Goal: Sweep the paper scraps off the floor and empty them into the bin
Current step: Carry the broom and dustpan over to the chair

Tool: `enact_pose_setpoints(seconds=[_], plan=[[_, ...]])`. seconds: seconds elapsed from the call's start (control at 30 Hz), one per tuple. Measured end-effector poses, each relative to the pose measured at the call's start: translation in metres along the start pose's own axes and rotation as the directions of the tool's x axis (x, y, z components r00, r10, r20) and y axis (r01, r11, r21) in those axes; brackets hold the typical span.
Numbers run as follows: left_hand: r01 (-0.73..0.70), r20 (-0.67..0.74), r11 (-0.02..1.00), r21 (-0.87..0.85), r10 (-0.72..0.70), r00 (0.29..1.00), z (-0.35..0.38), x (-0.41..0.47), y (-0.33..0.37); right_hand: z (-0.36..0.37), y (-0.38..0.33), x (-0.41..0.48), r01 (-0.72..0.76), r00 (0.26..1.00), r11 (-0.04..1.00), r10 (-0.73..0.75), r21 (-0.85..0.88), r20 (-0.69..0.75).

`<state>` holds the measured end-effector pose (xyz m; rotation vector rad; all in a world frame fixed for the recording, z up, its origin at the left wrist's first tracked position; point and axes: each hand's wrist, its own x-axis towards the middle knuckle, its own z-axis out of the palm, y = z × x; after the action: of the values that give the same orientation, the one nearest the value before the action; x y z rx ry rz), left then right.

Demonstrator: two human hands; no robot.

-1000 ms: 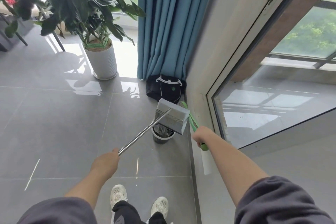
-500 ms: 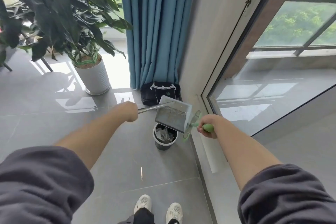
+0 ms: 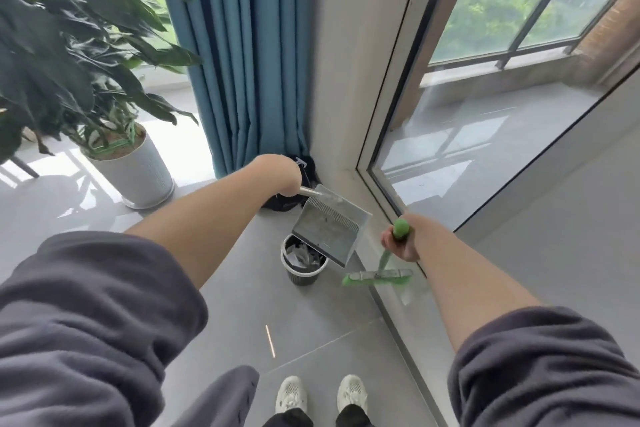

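Observation:
A small dark bin (image 3: 304, 276) stands on the grey floor by the wall, with white paper scraps (image 3: 302, 255) inside. Right over it hangs a grey dustpan (image 3: 329, 230), tipped steeply so its open mouth points down at the bin. My left hand (image 3: 282, 173) grips the dustpan's metal handle, raised high and far forward. My right hand (image 3: 401, 241) grips the green handle of a small broom (image 3: 379, 277), whose green head hangs just right of the bin, near the window frame.
A black bag (image 3: 289, 203) lies against the blue curtain (image 3: 242, 55) behind the bin. A potted plant in a white pot (image 3: 138, 177) stands at the left. A glass door and its frame (image 3: 384, 191) run along the right. My two shoes (image 3: 320, 392) are below.
My left hand has risen and moved forward, tipping the dustpan steeper over the bin. My right hand has swung the broom so that its head hangs down beside the bin.

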<state>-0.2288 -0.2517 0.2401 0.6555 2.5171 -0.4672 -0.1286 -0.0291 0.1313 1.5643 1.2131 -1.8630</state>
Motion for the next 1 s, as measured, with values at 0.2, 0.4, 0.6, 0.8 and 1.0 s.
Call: enact_pose_setpoints(seconds=[0.2, 0.4, 0.6, 0.8, 1.0], plan=[[-0.039, 0.078, 0.998, -0.052, 0.043, 0.996, -0.008, 0.009, 0.009, 0.0, -0.002, -0.012, 0.039, 0.998, 0.999, -0.04, 0.019, 0.058], [0.067, 0.19, 0.991, -0.115, -0.045, 0.981, -0.011, -0.009, -0.018, 0.036, -0.013, -0.027, 0.025, 0.99, 0.962, 0.014, -0.273, 0.137], [0.275, 0.309, 0.934, -0.229, -0.198, 0.93, 0.036, -0.051, -0.091, 0.14, 0.005, -0.013, -0.047, 0.98, 0.783, 0.158, -0.62, 0.125], [0.478, 0.533, 0.648, -0.593, -0.13, 0.836, 0.116, -0.093, -0.206, 0.285, 0.065, -0.035, 0.019, 0.945, 0.677, 0.228, -0.736, 0.235], [0.356, 0.353, -0.107, -0.928, 0.046, 0.935, 0.193, -0.158, -0.351, 0.433, 0.147, -0.055, 0.131, 0.947, 0.638, 0.145, -0.759, 0.286]])
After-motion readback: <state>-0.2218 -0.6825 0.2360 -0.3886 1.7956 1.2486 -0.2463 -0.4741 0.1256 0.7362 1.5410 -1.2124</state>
